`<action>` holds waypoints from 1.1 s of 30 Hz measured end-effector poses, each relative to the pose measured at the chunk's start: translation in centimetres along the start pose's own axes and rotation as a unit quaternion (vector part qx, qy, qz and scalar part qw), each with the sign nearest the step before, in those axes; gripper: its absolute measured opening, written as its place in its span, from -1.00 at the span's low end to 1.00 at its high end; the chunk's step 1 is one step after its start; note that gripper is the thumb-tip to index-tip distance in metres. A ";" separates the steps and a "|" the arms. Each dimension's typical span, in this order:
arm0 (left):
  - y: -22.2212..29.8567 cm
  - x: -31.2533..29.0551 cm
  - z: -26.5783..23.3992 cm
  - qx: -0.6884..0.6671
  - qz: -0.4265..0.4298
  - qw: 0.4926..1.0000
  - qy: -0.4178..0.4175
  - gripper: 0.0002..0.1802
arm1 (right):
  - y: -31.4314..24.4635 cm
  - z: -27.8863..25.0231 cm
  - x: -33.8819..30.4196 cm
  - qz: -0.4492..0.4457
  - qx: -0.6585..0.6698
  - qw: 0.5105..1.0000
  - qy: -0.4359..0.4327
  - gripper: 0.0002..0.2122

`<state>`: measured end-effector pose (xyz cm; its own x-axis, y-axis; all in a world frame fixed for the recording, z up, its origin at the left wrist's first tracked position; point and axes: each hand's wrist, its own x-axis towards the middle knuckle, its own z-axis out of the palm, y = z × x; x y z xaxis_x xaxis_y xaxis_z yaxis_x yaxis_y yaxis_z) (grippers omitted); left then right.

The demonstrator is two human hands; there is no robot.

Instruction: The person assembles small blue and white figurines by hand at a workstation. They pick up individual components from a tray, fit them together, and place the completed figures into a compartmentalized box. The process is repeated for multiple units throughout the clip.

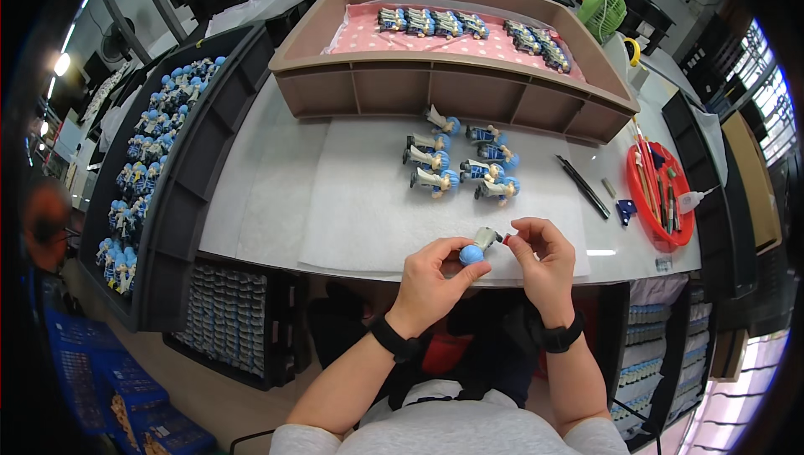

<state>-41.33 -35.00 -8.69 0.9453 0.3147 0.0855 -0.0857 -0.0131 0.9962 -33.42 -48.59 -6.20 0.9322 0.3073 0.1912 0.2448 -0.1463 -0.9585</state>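
Note:
My left hand (433, 277) is closed around a small figurine (473, 254) with a round blue head, its pale body tilted up and away. Close to the figurine's dark feet, my right hand (548, 271) pinches a small red piece (507, 240). What exactly the red piece is, I cannot make out. Beyond my hands, several like figurines (434, 178) with light blue hats lie in two columns on a white sheet (360, 212).
A brown tray (360, 86) with figurines on pink dotted cloth stands at the back. At the left is a black crate (197, 153) of figurines. To the right lie black pens (584, 187), a dark blue piece (626, 212) and a red basket (662, 235) of brushes.

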 end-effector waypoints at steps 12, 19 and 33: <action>0.1 -0.1 0.4 0.043 0.069 0.997 0.009 -0.67 | 0.0 1.4 -0.3 0.001 0.026 1.000 0.003 -0.82; -0.3 -0.1 0.6 0.063 0.078 0.995 0.008 -0.70 | 0.3 1.2 0.1 -0.043 -0.116 0.992 -0.008 -0.82; -0.4 0.0 0.6 0.087 0.091 0.992 0.018 -0.73 | -0.7 1.5 0.0 -0.030 -0.077 0.996 -0.030 -0.79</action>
<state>-41.14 -35.58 -9.10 0.9071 0.3261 0.2661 -0.1947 -0.2353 0.9522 -34.01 -47.12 -5.84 0.8979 0.3757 0.2293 0.3419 -0.2675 -0.9008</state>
